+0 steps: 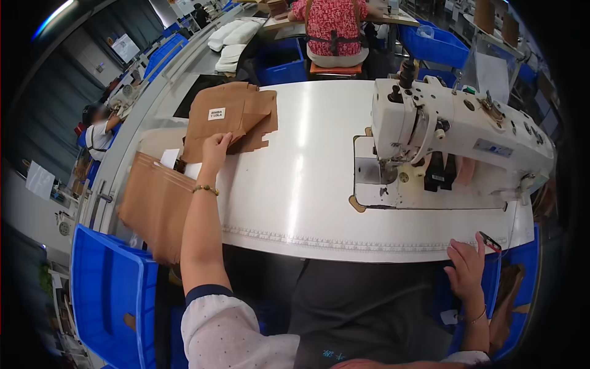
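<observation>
At the left of the white sewing table (295, 184), my left hand (216, 149) pinches the lower edge of a brown fabric piece (206, 126), one corner of which is folded back. This piece carries a small white label (216, 114) and overlaps more brown pieces. Beneath my left forearm, a larger stack of brown panels (153, 203) hangs over the front edge. Far to the right, my right hand (467, 264) rests at the table's front edge with its fingers apart. Beside its fingertips lies a small dark tool with some red (490, 242), its kind unclear.
A white industrial sewing machine (455, 129) stands on the table's right half. A ruler strip (344, 246) runs along the front edge. Blue bins flank me at the left (110, 289) and right (522, 295). Ahead sits a person in a red patterned top (334, 27).
</observation>
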### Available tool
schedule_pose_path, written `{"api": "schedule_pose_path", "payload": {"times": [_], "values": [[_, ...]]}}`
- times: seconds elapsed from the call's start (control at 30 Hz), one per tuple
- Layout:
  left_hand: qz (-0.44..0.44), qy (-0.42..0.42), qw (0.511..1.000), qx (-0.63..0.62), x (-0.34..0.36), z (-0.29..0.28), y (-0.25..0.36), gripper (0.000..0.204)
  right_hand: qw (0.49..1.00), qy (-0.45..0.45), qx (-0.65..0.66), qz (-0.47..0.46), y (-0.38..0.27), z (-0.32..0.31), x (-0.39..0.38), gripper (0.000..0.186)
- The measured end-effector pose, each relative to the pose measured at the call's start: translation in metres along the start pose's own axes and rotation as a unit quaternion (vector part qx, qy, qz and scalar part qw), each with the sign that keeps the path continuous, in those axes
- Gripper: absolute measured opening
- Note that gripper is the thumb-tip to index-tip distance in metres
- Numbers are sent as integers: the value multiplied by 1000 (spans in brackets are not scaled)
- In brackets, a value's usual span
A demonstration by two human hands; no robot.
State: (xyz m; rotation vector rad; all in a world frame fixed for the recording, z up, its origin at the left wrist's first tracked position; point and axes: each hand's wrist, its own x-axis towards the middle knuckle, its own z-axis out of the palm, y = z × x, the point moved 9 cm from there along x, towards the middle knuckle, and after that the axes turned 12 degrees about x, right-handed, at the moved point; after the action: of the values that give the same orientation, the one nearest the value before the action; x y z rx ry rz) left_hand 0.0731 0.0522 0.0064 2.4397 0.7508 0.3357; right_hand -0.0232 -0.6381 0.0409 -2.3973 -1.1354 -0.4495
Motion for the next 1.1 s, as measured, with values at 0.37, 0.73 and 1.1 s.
{"api": "schedule_pose_path", "payload": {"times": [0.37,0.73,1.1], "values": [[323,-260,910,14,-257,74,151,21,975,-42,197,-96,-83,59,86,36],[65,147,962,221,-196,-96,-28,20,974,-82,170,-124,-110,132,138,41],[-41,46,990,-123,-153,-103,-116,15,971,-91,202,-92,-110,125,150,61]]}}
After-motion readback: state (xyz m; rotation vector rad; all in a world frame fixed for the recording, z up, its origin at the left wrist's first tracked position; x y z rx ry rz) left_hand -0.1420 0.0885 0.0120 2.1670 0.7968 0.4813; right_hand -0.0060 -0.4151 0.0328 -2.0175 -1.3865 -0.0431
